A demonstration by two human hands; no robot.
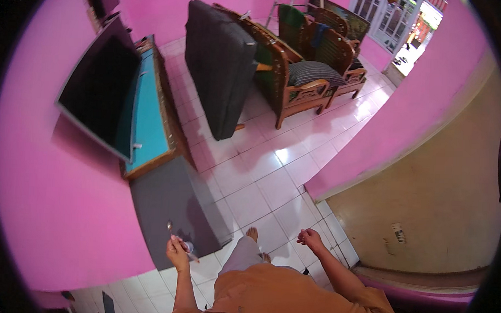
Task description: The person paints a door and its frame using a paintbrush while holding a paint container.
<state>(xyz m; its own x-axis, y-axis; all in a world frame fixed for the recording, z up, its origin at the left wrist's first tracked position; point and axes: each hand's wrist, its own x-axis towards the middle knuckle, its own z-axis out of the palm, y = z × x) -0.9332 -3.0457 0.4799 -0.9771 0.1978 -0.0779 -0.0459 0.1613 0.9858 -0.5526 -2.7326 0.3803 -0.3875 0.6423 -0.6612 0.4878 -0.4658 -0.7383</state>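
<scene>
My left hand [177, 254] is closed on a spoon [169, 226], whose bowl points up and away from me. Beside the same hand shows a pale, shiny roundish item [189, 246], and below it a thin piece with an orange tip [194, 258]; their kind is too small to tell. Behind that hand stands a low grey cabinet [161, 195]. Out to the right, my right hand [311, 239] hangs with its fingers curled in, and nothing shows in it. It is apart from the tan panel [415, 190].
A turquoise-topped wooden cabinet [153, 111] holds a flat television [101, 85] along the left wall. Ahead, a dark upright cushion [217, 72] leans by carved wooden chairs [313, 90]. A pink wall edge [338, 184] juts in from the right. Bright doorway [417, 41] at far right.
</scene>
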